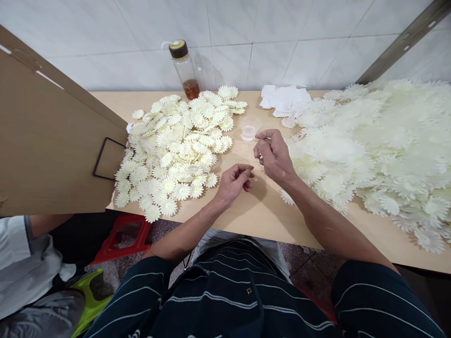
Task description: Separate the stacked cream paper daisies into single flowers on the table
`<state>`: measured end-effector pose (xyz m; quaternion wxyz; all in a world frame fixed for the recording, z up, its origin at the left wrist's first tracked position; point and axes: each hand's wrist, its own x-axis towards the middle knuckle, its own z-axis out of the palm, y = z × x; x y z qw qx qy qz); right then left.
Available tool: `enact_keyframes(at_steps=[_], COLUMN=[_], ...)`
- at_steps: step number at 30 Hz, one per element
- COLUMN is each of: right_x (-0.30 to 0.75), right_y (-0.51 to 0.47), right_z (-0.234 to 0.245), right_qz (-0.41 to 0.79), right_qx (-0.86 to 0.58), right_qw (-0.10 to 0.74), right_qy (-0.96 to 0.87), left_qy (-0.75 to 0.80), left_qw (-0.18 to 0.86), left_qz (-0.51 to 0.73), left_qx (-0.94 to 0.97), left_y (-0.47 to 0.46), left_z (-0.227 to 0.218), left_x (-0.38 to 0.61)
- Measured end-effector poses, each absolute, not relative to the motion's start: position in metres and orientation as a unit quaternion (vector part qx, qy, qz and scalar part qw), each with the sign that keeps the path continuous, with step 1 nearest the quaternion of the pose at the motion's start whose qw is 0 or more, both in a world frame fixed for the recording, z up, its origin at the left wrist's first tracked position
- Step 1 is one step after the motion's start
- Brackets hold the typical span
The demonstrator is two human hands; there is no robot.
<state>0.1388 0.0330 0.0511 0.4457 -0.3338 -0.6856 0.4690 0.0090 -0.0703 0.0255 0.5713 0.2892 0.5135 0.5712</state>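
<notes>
My right hand [274, 156] is closed in a pinch just right of a small transparent round dish [248, 133]; whatever its fingertips may hold is too small to make out. Lower and to the left, my left hand [234, 184] hovers over the table with thumb and fingers pressed together, its contents hidden. Beside it on the left lies a heap of cream-white daisy-like artificial flowers [179, 145]. A larger pile of pale, thin flower-shaped petal pieces [366, 145] spreads to the right of my right hand.
A bottle with amber liquid [186, 70] stands against the tiled wall. White paper [284, 99] lies at the back of the wooden table [268, 218]. A cardboard panel [52, 136] borders the left side. Another person's sleeve [16, 244] and red [141, 239] and green stools [88, 300] show below.
</notes>
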Motion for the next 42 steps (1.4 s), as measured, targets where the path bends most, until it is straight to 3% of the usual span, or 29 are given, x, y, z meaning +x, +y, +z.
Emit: enact_keyframes(at_steps=[4,12,20,29,33,38,42], right_x=[0.141,0.141,0.139,0.141,0.145,0.146,0.145], right_y=[0.04,0.038,0.047,0.04,0.041,0.046,0.047], right_z=[0.051,0.062,0.046,0.048,0.054,0.049,0.041], right_qz=[0.531,0.684,0.66,0.591,0.573,0.459,0.477], right_qx=[-0.307,-0.326,-0.374,-0.323,-0.351,-0.383,-0.382], right_qw=[0.386,0.35,0.418,0.34,0.366,0.415,0.42], right_qy=[-0.689,-0.551,-0.5,-0.657,-0.644,-0.685,-0.671], left_qy=[0.518,0.517,0.507,0.532,0.528,0.515,0.509], left_qw=[0.569,0.588,0.605,0.563,0.571,0.596,0.604], left_qz=[0.568,0.55,0.541,0.573,0.564,0.55,0.543], left_qx=[0.292,0.29,0.292,0.268,0.277,0.278,0.285], left_y=[-0.072,-0.075,-0.079,-0.072,-0.071,-0.072,-0.074], left_z=[0.028,0.022,0.018,0.031,0.032,0.03,0.027], left_x=[0.011,0.014,0.023,0.017,0.014,0.018,0.021])
